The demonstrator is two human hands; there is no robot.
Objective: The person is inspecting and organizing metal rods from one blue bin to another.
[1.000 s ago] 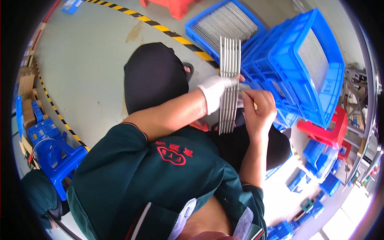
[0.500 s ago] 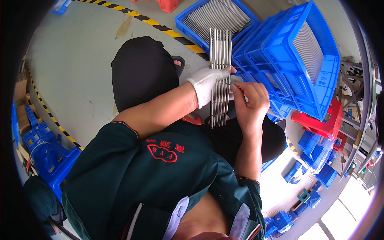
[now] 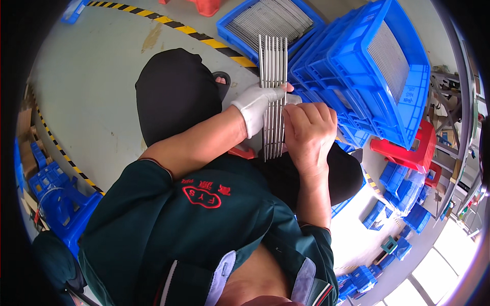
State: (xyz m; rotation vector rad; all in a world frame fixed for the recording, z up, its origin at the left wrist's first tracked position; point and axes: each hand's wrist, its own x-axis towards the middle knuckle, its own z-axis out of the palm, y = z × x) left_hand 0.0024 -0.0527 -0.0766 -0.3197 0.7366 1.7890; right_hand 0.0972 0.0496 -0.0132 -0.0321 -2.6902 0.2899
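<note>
A row of several thin silver metal rods [image 3: 273,56] stands out in front of me, side by side, over my lap. My left hand [image 3: 253,106], in a white glove with bare fingertips, is wrapped round the rods near their middle. On their right side is my bare right hand [image 3: 310,130], closed, with the fingers curled and the thumb against the row's edge. Whatever its fingertips pinch is hidden behind the hand. The rods' upper ends spread slightly apart, and their lower ends hang above my dark trousers.
A blue crate [image 3: 224,28] of similar rods lies beyond my hands. To the right are stacked blue crates [image 3: 352,76], the top one holding more rods. A red stool [image 3: 416,150] stands beside them, and a blue stool [image 3: 69,209] at far left. Striped tape [image 3: 168,21] crosses the floor.
My right hand has turned, showing more of its back, and presses closer to the row's right edge. The left hand still grips the rods. The whole view has shifted slightly.
</note>
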